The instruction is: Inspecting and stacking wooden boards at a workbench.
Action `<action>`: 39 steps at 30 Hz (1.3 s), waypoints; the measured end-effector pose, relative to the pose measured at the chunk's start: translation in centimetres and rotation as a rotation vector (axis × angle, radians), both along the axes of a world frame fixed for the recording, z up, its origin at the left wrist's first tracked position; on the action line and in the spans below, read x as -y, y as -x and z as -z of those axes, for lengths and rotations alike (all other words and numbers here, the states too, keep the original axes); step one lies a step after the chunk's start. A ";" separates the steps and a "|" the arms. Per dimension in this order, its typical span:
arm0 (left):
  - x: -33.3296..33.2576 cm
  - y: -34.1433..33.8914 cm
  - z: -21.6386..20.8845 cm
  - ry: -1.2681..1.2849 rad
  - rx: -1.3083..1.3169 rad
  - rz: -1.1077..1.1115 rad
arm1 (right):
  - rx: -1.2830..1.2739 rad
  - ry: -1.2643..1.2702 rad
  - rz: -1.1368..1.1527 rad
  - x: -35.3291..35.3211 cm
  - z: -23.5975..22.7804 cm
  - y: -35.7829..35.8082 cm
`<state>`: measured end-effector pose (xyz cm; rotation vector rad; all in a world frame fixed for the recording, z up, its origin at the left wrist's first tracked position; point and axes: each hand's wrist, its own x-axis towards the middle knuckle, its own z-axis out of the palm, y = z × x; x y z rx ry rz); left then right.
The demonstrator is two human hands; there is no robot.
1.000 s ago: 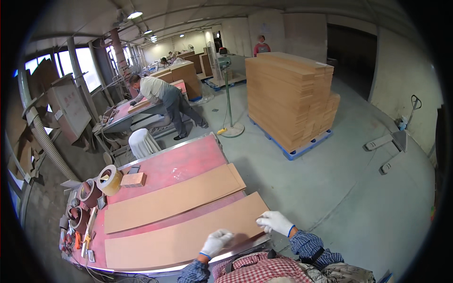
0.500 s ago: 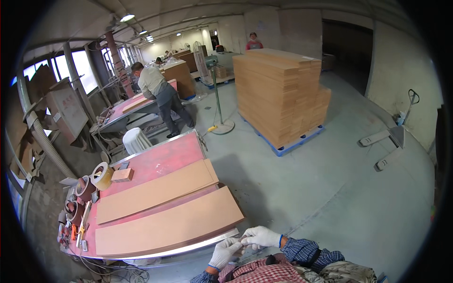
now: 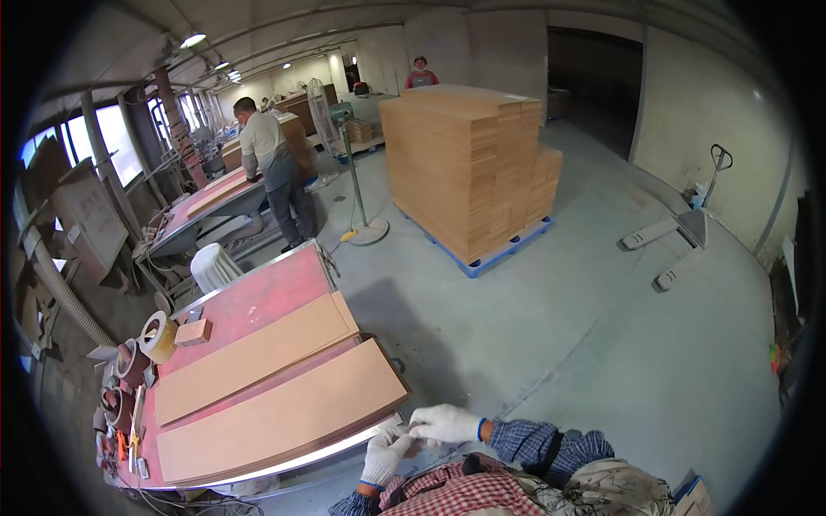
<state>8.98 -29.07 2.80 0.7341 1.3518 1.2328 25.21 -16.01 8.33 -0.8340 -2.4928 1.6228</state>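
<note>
While brown rolls [image 3: 136, 371] crowd the left end of the red-topped table [image 3: 284, 279], a yellowish roll [image 3: 162, 347] and a reddish rectangular block [image 3: 194, 333] lie just beside them to the right. Two groups of long tan boards rest flat across the tabletop, the far boards [image 3: 254, 357] and the near boards [image 3: 284, 417] roughly parallel, with a narrow red strip between. Beyond the table, a co-worker [image 3: 271, 150] stands at another bench. Near the table's near right corner, the white-gloved left hand [image 3: 385, 456] meets the white-gloved right hand [image 3: 447, 424], their fingertips together; whether they pinch anything small cannot be told. Both hands are clear of the boards. Farther right, a tall stack of tan panels [image 3: 469, 176] stands on a blue pallet [image 3: 475, 270], and a pallet truck [image 3: 691, 228] stands near the wall.
</note>
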 end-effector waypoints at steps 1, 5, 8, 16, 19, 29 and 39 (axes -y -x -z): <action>0.2 0.0 0.0 0.025 -0.014 -0.012 | 0.023 -0.189 -0.018 -0.9 -1.3 -0.3; 1.4 0.7 0.3 0.005 0.011 0.033 | -0.193 -0.988 0.629 -12.7 -9.8 -2.0; 3.3 0.5 1.5 0.106 0.001 0.025 | -0.122 -1.009 0.841 -21.6 -16.3 -5.8; 7.3 0.4 3.0 0.220 0.118 -0.147 | -0.183 -1.130 0.879 -23.8 -17.5 -6.1; 7.2 0.7 2.8 0.226 0.084 -0.139 | -0.207 -1.134 0.866 -23.6 -15.3 -6.3; 7.0 -0.6 3.7 0.228 0.210 -0.134 | 0.015 -0.163 0.290 -6.6 2.0 -6.1; 7.0 -2.1 2.8 0.294 0.227 -0.180 | 0.200 -0.134 0.140 2.2 9.0 -7.3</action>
